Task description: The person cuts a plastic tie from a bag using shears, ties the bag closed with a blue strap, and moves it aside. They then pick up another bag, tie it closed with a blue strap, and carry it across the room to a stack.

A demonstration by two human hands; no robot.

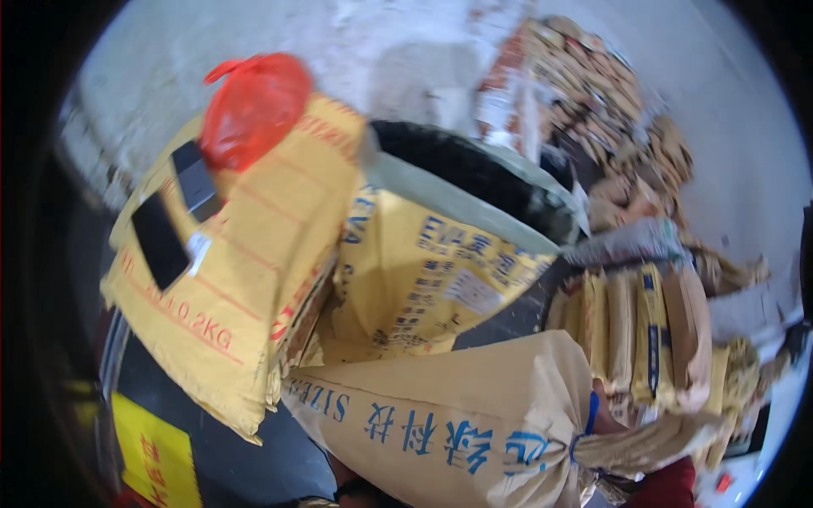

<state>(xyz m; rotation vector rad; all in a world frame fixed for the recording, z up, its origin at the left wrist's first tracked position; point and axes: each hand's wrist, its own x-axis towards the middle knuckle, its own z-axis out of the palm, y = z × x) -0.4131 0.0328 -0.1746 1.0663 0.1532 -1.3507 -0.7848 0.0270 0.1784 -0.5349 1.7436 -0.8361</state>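
Observation:
A tan sack point(440, 415) with blue printing lies on its side in front of me, its mouth gathered into a twisted neck at the right. At that neck is my right hand point(605, 416), mostly hidden by the sack but closed round the gathered part, with a strip of blue beside it; a red sleeve point(669, 487) shows below. Only a bit of my left hand point(340, 474) shows under the sack's lower edge, near a dark band; its fingers are hidden. Just beyond stands an open yellow sack point(398, 279) with a grey-green lining and dark contents.
At the left a stack of yellow sacks point(279, 212) carries a red plastic bag point(258, 110), a dark phone point(161, 241) and a grey-black box point(195, 179). A yellow sign point(157, 449) is at lower left. Packed sacks point(627, 334) and crumpled sacks point(584, 85) lie right.

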